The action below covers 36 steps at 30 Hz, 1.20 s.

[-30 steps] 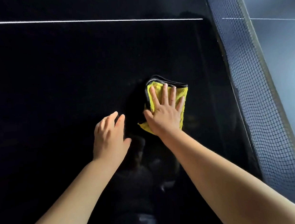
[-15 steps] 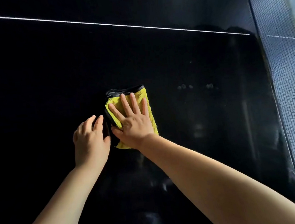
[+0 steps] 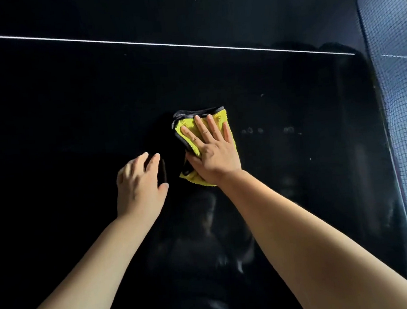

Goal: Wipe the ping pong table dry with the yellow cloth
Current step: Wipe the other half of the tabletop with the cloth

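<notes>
Head view: looking down on dark glossy table (image 3: 72, 111), both bare forearms reaching in from bottom edge.
Near surface: faint reflections and smears between the forearms; no objects on it.
Left hand (image 3: 139, 183): palm down on bare table, fingers slightly curled and together, grasping nothing; just left of cloth, narrow dark gap between thumb and cloth edge.
Right hand (image 3: 213, 153): flat, fingers spread, pressed on top of cloth; not clenched, pins cloth by palm and fingers rather than gripping it.
Cloth (image 3: 224, 118): yellow, folded, dark grey trim along far and left edges; lies on table under right hand, about mid-frame, yellow showing past fingertips, at right side and below the wrist heel.
Droplets (image 3: 268, 130): small row of wet marks on table right of cloth, near it, not touching.
Open room left: wide bare dark surface from left hand out to frame edge.
Open room right: bare strip between droplets and net, narrower than left side.
Line (image 3: 164, 43): thin white stripe across table beyond cloth, well apart from it, running left to right, ending at the net.
Far surface: more bare table past the line.
Net (image 3: 394, 115): mesh along right edge, upright, running near to far; lighter table half seen through it.
Table edges: none in view apart from the net side.
</notes>
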Available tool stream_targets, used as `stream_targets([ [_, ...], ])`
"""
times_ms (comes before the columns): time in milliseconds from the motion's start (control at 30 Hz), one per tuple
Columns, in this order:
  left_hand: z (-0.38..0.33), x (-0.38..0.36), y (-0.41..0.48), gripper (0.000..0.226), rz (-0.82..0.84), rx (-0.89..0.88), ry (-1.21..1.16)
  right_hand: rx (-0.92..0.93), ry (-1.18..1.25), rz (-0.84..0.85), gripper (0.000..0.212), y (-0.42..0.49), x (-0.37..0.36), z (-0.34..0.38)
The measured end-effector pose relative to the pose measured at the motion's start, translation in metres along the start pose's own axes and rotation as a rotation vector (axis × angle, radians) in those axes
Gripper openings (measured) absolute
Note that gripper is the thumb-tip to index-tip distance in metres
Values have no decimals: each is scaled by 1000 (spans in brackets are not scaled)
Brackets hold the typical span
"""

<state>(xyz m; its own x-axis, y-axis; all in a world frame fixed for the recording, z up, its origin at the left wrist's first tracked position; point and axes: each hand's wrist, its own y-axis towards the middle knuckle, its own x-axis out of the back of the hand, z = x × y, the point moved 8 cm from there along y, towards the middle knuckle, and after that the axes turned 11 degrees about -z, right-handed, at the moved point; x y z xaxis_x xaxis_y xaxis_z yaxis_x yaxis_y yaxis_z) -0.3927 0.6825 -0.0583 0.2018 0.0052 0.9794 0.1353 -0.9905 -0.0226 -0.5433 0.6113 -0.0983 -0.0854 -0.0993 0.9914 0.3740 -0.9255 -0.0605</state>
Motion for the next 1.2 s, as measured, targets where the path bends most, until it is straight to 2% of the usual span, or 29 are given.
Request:
stream_targets([
  [267, -144, -30, 14, 69, 14, -127, -94, -160, 0, -36, 65, -51, 15, -150],
  [533, -281, -60, 23, 69, 36, -293, -157, -403, 13, -98, 64, -111, 30, -301],
  [700, -326, -69, 26, 66, 17, -343, -231, -504, 3, -128, 65, -137, 40, -366],
  [800, -330, -69, 28, 64, -29, -342, -274, -652, 8, -106, 66, -139, 43, -397],
  [1000, -289, -66, 41, 64, -94, -293, -247, -889, 13, -84, 69, -110, 37, -382],
  [1067, -267, -65, 47, 64, -91, -249, -233, -840, 8, -86, 70, -89, 37, -359],
  [1200, -216, -58, 55, 64, -131, -149, -217, -617, -12, -101, 70, -45, 28, -287],
])
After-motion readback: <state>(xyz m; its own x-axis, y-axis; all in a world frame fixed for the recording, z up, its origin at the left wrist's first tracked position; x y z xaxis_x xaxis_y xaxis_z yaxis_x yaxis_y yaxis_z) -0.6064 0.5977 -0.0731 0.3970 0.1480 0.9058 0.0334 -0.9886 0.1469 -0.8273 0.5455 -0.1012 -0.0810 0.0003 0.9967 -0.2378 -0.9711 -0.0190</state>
